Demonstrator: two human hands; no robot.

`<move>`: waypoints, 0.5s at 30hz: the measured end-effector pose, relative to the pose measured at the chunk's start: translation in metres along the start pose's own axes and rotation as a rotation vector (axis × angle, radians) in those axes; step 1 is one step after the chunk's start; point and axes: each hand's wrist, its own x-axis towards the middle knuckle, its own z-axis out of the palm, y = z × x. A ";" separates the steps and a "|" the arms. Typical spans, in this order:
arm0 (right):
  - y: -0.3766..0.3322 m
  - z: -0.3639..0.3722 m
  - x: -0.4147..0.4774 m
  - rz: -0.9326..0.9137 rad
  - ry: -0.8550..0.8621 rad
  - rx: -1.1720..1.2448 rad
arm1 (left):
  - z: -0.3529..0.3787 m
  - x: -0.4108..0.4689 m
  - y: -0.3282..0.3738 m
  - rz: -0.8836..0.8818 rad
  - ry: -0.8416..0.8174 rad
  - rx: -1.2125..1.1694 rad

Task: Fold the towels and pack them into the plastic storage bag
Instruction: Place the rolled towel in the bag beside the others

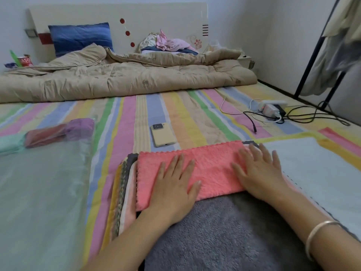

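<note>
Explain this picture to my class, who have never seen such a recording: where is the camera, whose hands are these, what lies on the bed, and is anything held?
No machine here: a person wears one camera on the head, looking forward and down at their own hands. The left hand and right hand lie flat, fingers straight, pressing on a pink towel; nothing is gripped. That towel rests on a grey towel atop a stack of towels whose edges show at the left. Everything lies on a striped bed sheet. To the left is a clear plastic bag with a few folded towels already inside. Beyond the hands lie a phone and a power strip with cables.
</note>
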 end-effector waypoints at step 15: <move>-0.025 -0.007 -0.052 0.491 -0.088 1.510 | -0.004 -0.021 -0.001 -0.344 0.026 0.031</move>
